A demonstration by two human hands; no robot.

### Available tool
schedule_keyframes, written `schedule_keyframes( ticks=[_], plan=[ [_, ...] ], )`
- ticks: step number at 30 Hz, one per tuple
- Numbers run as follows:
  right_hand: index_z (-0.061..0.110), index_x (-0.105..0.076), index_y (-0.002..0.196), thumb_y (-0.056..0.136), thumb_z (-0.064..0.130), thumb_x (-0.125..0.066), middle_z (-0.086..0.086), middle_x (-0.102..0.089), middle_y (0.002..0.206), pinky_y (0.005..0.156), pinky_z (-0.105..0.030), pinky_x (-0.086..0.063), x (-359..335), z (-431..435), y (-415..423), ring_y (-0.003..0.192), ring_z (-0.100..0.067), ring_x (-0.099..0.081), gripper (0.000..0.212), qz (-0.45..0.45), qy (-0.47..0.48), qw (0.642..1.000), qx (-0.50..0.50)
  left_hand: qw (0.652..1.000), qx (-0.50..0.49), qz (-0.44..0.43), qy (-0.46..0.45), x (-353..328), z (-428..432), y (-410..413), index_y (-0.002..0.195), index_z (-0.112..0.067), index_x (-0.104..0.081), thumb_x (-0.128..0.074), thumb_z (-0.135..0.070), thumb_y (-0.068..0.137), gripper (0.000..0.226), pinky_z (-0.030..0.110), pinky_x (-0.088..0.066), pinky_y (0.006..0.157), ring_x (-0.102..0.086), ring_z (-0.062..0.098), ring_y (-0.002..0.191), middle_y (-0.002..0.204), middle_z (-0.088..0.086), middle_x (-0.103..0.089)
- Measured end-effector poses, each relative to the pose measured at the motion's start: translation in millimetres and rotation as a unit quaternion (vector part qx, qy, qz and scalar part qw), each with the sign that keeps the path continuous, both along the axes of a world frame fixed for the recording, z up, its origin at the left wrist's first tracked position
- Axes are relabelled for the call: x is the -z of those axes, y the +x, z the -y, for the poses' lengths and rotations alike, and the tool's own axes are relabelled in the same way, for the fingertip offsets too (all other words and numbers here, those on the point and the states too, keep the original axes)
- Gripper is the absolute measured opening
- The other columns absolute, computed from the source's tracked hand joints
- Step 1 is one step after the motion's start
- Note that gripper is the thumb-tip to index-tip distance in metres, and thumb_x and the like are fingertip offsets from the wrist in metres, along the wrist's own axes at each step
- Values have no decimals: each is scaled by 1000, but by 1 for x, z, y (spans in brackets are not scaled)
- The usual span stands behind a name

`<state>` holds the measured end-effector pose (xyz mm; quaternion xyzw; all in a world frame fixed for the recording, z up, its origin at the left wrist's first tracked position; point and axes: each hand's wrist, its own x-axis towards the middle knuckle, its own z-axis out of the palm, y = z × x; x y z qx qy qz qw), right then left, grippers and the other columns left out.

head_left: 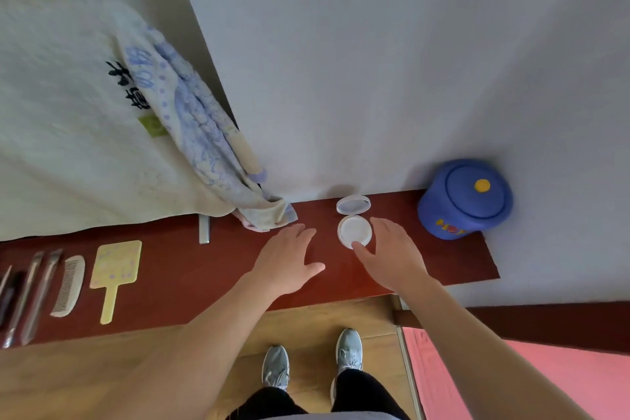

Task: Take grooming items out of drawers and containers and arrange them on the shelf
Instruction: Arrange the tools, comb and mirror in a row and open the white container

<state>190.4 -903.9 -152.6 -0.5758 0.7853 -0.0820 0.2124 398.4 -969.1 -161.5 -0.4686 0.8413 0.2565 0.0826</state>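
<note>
**Hands loose, nothing gripped**

Left hand [286, 259] flat, fingers spread, holding nothing. Right hand [392, 256] relaxed, thumb touching compact rim. Cream terry towel [68, 129], black stitched characters unreadable. Glossy red-brown wooden shelf [204, 283]. Round blue tin [463, 201], yellow knob, lettering blurred. Yellow paddle mirror [116, 269]. Pale comb [68, 286]. Compact [353, 228]: round white plastic, hinged lid up, on shelf near wall.

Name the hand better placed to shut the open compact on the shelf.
The right hand: its thumb touches the compact at the front rim, while the left hand is open, apart to its left.
</note>
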Motion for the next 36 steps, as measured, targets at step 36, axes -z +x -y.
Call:
schedule_keyframes(
  ticks=[36],
  plan=[
    [18, -50, 124, 65, 61, -76, -1, -49, 118, 92, -37, -44, 88, 41, -17, 110, -22, -48, 77, -22, 35, 999, 8, 997, -23, 56, -38, 67, 2, -24, 150, -22, -35, -74, -48, 83, 82, 38, -41, 106, -27, 21, 142, 156, -2, -27]
  ],
)
